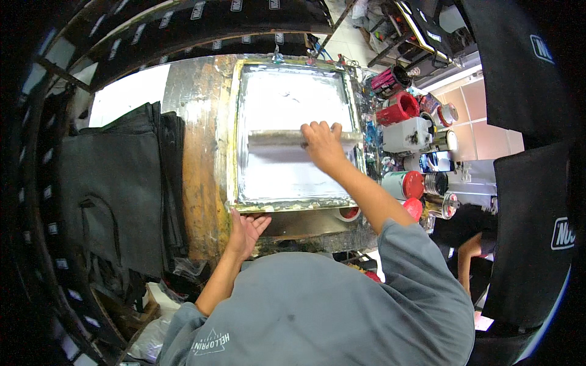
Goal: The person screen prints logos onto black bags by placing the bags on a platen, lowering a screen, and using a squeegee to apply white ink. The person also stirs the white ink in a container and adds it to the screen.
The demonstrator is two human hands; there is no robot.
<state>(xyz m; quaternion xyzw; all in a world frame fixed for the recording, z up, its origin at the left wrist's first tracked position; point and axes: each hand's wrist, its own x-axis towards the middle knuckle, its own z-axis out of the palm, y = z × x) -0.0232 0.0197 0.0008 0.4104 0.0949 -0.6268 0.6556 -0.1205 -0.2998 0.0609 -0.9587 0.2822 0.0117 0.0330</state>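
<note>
Grey, worn-looking material makes up the long squeegee (278, 139) that lies across the white mesh (287, 177) of a screen frame (234, 146), a little past mid-height, with screen showing both above and below it. The frame lies on a stained wooden table (204, 158), its border smeared with yellowish and pale residue. The person's right hand (323, 146) is closed over the squeegee toward its right end, fingers curled across the top of the bar, the forearm reaching in from the lower right. The left hand (247, 232) is well apart from it, at the frame's near left corner, palm turned up and fingers loosely spread; whether its thumb presses on the rim or merely rests beside it is hard to tell from this angle.

To the left of the frame lies a stack of black fabric bags (113, 189); to the right stand a red can (397, 108), a white jug (406, 135) and a red-lidded jar (403, 185).

The step in hand appears to be a squeegee stroke over the mesh. The next move would seem to call for even pressure along the bar's whole width, since the grip sits off-centre, and for a steady frame.
</note>
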